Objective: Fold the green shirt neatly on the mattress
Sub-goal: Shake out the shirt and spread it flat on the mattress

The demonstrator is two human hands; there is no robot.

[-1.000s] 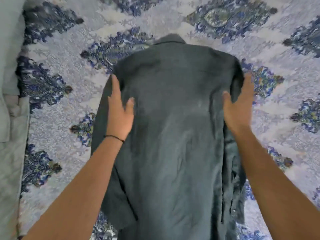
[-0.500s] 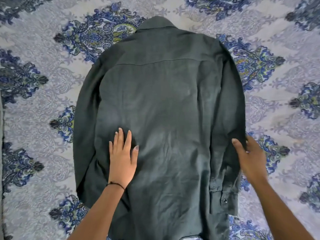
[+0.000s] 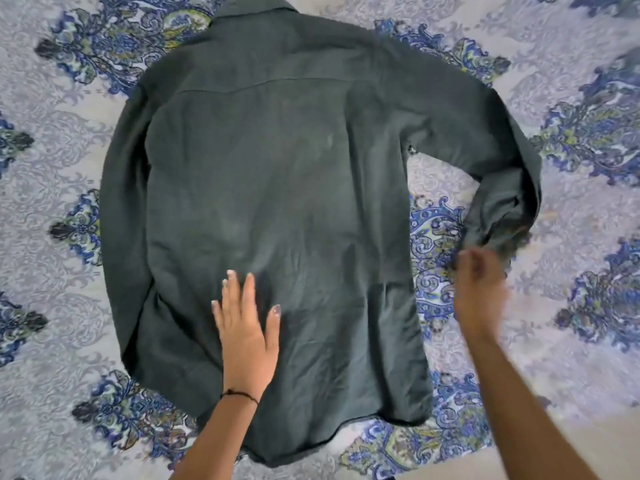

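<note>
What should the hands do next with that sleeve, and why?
Probably the right hand should lay the right sleeve across the back of the green shirt. That sleeve is swung out over the mattress, bent at the elbow, while the left hand presses flat on the shirt's back. The right hand is blurred, so its grip is unclear.

right hand (image 3: 479,292) blurred (grip perhaps on cuff (image 3: 498,233)), collar (image 3: 256,3) cropped

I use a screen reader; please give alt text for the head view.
A green shirt lies back-up on a patterned mattress; the left hand presses flat on it while the blurred right hand is at its right sleeve.
</note>
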